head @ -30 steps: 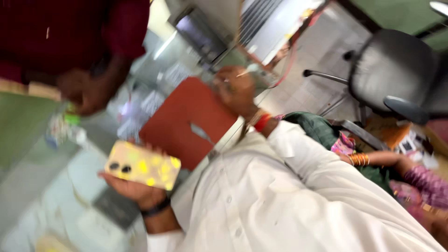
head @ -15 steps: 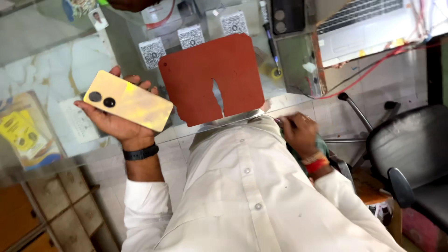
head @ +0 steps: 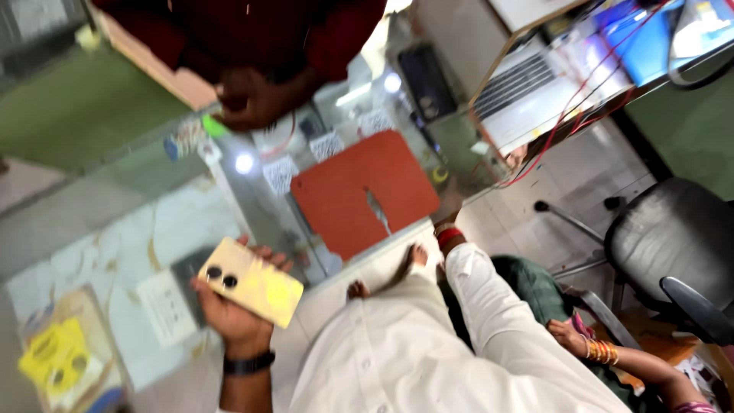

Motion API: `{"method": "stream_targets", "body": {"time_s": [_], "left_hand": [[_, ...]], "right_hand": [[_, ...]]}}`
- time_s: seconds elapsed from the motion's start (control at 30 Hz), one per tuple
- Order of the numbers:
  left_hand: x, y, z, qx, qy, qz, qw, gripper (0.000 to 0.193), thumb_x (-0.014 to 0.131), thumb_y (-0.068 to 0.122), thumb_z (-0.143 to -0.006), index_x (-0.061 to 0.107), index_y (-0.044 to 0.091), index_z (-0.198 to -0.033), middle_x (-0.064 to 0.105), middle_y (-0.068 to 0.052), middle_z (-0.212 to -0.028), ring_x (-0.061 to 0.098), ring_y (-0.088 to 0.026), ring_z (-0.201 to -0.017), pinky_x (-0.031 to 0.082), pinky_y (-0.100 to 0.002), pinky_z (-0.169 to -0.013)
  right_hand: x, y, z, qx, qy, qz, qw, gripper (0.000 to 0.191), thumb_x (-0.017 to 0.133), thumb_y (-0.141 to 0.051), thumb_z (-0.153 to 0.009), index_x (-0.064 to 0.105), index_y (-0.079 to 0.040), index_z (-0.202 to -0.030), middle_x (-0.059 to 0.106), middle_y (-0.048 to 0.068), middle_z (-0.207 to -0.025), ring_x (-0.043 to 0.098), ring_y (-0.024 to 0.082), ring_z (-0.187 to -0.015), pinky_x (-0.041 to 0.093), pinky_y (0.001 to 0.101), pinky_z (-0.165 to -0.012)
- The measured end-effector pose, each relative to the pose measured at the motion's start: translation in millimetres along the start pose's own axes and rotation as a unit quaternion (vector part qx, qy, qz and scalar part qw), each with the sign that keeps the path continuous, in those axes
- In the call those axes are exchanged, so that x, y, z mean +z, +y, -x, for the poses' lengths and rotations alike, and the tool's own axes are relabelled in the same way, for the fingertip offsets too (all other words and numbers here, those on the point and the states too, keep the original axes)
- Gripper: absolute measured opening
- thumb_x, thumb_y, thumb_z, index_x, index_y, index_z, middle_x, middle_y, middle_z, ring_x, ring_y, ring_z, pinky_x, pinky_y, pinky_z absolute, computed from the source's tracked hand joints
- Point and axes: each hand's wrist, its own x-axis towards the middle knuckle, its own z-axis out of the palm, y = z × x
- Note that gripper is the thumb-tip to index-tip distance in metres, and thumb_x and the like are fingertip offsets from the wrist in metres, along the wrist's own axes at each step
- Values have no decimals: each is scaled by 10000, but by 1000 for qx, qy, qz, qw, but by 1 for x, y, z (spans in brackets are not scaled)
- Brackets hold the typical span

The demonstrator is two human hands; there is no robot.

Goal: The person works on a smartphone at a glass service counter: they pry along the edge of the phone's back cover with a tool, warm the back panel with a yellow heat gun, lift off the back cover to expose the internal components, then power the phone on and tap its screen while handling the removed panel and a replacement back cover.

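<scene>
So the left hand (head: pixel 229 313) is wrapped around a yellow phone (head: pixel 251 281), back side up with the two camera lenses showing, held just above the glass surface (head: pixel 115 229) near its front edge. The right hand (head: pixel 447 210) is stretched out to the far edge of the red mat (head: pixel 359 191) lying on that surface, but it's blurry, so I can't tell if it's open or closed. Another person's hand (head: pixel 256 103) rests on the far side of the surface. A grey office chair (head: pixel 673 237) sits off to the right.
</scene>
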Motion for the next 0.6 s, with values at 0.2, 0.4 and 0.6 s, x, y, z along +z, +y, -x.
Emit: {"method": "stream_targets", "body": {"time_s": [0.2,0.4,0.6], "left_hand": [[-15,17,10,5,24,-30,999,1048,452,846,-893,459,-17,-1487,623,-180,-1197,640,-430,-1088,504,-657,-939],[-24,12,-4,-7,-18,65,998,1029,421,839,-934,490,-11,-1510,641,-204,-1165,638,-433,-1076,486,-665,-986],[-7,-7,-36,-16,-45,130,990,853,418,725,-984,518,20,-1453,656,-168,-1151,646,-427,-1071,475,-673,-1007]], "right_hand": [[-11,-17,-18,82,-31,30,996,599,768,-378,-889,573,-57,-1356,724,217,-1153,703,385,-1031,542,449,-866],[-36,-14,30,95,-4,-2,995,565,789,-306,-868,579,-37,-1320,747,188,-1026,746,331,-904,598,410,-742],[-102,-17,111,122,22,46,991,466,829,-250,-857,618,-9,-1195,749,178,-953,746,288,-847,586,380,-741]]}}
